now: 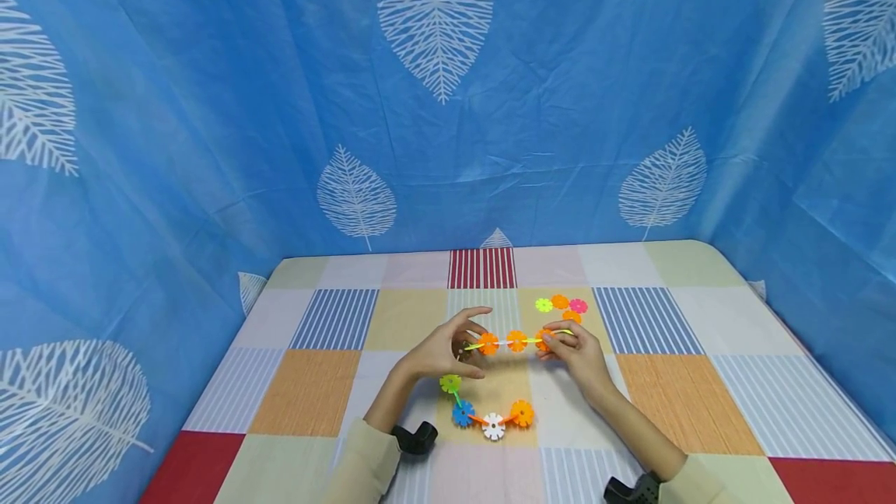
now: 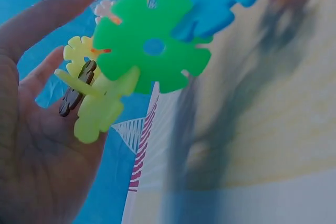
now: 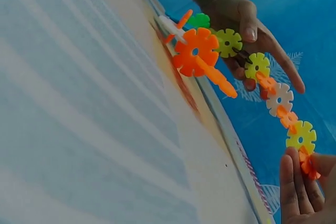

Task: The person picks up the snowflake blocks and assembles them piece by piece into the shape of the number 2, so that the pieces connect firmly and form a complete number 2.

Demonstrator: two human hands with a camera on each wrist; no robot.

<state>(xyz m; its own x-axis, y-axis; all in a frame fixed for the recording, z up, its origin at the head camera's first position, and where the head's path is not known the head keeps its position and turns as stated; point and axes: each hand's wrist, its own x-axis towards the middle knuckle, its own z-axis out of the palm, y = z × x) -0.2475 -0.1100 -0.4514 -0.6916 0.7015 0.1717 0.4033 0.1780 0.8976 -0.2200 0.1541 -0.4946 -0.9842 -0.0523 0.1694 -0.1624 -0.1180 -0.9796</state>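
A chain of slotted plastic snowflake discs (image 1: 516, 341) spans between my two hands above the table. My right hand (image 1: 579, 358) pinches the orange disc (image 3: 308, 164) at its right end between thumb and fingers. My left hand (image 1: 448, 348) curves around the left part with thumb and fingers spread apart; a dark brown disc (image 2: 76, 88) sits by its palm. From there the chain bends toward the front through a green disc (image 2: 152, 45), a blue disc (image 1: 463, 414) and a white disc (image 1: 493, 427), ending in an orange disc (image 1: 522, 414) with another orange piece (image 3: 218, 77) slotted in.
Behind the right hand lie several loose discs: a yellow one (image 1: 544, 305), a pink one (image 1: 578, 306) and orange ones (image 1: 560, 301). A patchwork cloth (image 1: 413, 317) covers the table. Blue curtains (image 1: 532, 138) with white leaves enclose the back and sides.
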